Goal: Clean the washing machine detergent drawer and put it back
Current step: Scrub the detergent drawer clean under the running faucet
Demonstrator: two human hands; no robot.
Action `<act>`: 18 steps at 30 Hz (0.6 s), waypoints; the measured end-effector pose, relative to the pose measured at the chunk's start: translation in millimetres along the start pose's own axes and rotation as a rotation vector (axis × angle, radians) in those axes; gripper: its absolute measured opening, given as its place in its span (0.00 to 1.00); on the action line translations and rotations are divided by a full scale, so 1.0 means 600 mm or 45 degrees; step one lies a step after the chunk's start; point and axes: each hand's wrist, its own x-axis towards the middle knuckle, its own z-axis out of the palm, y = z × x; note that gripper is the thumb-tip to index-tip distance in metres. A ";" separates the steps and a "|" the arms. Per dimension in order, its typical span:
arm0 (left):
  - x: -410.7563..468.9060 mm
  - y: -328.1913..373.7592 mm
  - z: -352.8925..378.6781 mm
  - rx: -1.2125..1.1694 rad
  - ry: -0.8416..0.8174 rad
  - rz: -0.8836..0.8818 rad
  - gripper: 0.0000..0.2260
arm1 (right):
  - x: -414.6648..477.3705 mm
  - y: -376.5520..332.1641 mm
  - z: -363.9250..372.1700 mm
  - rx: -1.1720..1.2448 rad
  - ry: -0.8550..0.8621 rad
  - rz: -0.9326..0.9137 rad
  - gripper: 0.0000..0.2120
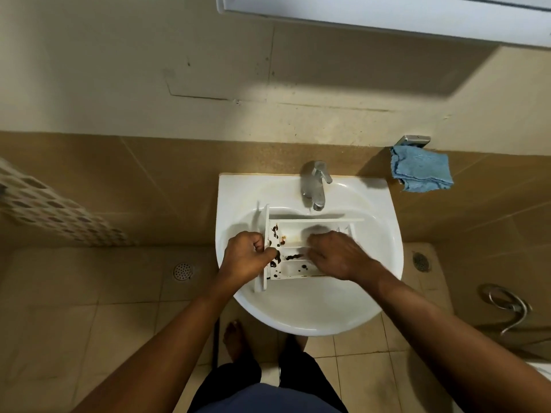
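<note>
A white detergent drawer point(298, 231) lies across the white sink basin point(313, 311), its front panel to the left. Dark brown grime spots its left compartments. My left hand point(246, 257) grips the drawer's front panel, fingers curled round its edge. My right hand point(334, 253) lies over the right compartments, palm down, with its fingertips inside the drawer. That hand is blurred, and its fingers hide whatever is beneath them. No water is seen running from the chrome faucet point(316, 184) just behind the drawer.
A blue cloth point(420, 172) hangs from a metal holder on the wall, right of the sink. Floor drains sit at the left point(182, 271) and right point(420, 260). A metal hose point(507, 308) lies at the right. My bare feet stand under the basin.
</note>
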 end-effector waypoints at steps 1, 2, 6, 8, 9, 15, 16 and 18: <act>-0.001 0.000 0.002 0.010 0.003 0.005 0.16 | 0.005 -0.015 0.007 0.069 -0.036 -0.065 0.25; -0.003 0.001 0.004 0.026 0.013 0.017 0.16 | 0.006 -0.027 0.009 0.102 -0.067 -0.107 0.26; -0.007 0.001 0.006 0.043 0.080 0.039 0.16 | -0.008 0.006 -0.007 0.000 0.103 0.057 0.32; -0.006 -0.003 0.007 0.049 0.115 0.032 0.16 | -0.005 0.002 -0.004 -0.004 0.148 0.086 0.32; -0.004 -0.005 0.007 0.038 0.122 0.017 0.15 | 0.000 -0.013 -0.002 0.031 0.123 0.016 0.32; -0.007 0.000 0.006 0.046 0.110 0.050 0.15 | 0.004 0.018 -0.004 0.074 0.105 0.044 0.20; -0.005 -0.002 0.006 0.037 0.101 0.040 0.15 | 0.004 0.018 -0.005 0.051 0.097 0.083 0.20; -0.001 -0.005 0.006 0.009 0.085 0.003 0.15 | 0.011 -0.008 0.002 0.094 0.060 0.029 0.25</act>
